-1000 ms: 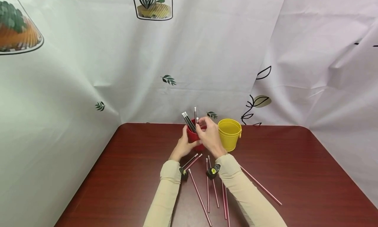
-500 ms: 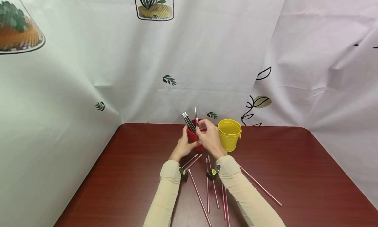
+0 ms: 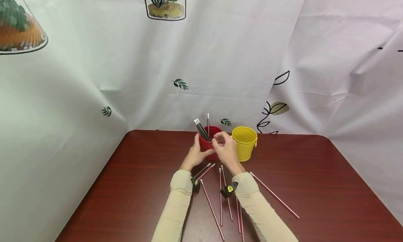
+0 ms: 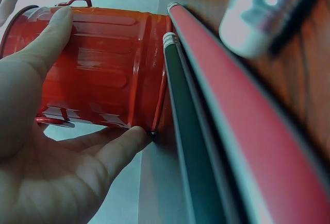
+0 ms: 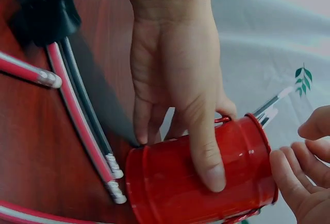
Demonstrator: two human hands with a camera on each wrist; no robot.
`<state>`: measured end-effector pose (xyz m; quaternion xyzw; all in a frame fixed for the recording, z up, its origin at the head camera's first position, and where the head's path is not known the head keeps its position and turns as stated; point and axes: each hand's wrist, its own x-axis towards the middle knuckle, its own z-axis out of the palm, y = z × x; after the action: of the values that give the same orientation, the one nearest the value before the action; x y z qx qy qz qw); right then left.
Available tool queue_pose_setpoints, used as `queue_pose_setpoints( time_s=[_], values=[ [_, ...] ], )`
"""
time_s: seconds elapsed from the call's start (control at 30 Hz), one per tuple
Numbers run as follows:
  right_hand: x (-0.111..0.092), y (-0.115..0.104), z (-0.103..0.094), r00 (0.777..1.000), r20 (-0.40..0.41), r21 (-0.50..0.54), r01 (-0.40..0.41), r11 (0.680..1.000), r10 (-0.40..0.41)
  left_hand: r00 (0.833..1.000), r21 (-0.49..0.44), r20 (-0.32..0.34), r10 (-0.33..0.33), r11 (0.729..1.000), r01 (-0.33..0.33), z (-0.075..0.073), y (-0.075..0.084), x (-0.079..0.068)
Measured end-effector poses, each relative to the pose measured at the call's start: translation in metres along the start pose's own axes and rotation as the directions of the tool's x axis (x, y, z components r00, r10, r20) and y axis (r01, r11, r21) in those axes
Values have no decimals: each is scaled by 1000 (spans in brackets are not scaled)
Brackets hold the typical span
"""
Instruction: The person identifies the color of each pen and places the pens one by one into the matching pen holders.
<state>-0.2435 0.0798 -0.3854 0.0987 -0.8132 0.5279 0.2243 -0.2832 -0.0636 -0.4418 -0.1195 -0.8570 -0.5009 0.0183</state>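
Note:
My left hand [image 3: 194,157] grips the small red bucket [image 4: 103,64], thumb on one side and fingers round the other. Several dark pencils [image 3: 202,129] with white eraser ends stand in the bucket, most leaning left and one upright. My right hand [image 3: 227,149] is at the bucket's right rim, its fingers loosely bent with no pencil showing between them. In the right wrist view, its fingertips [image 5: 289,175] are right beside the rim. On the table below the bucket lie a dark green pencil [image 4: 188,105] and a red pencil [image 4: 242,105], side by side.
A yellow bucket [image 3: 245,147] stands right of the red one. Several red pencils lie spread over the table [image 3: 126,200], one red pencil [image 3: 275,196] lying apart to the right. A white patterned cloth [image 3: 220,60] hangs behind the table's far edge.
My right hand has moved slightly right and down, away from the pencil end it was pinching over the red bucket. The left hand has stayed on the bucket.

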Motion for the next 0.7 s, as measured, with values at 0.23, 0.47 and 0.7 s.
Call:
queue_pose_setpoints(
  time_s=[0.23,0.47,0.7],
  values=[
    [-19,12,-7,991,-11,76,-135,988,136,1000,-34,0,4,999,-4,0,0,-1],
    [-33,21,-8,972,204,-138,-89,986,116,1000,-29,2,1,1000,-1,-1,0,-1],
    [-37,31,3,874,482,-322,247,914,-66,1000,-33,4,15,999,-15,-1,1,1]
  ],
)
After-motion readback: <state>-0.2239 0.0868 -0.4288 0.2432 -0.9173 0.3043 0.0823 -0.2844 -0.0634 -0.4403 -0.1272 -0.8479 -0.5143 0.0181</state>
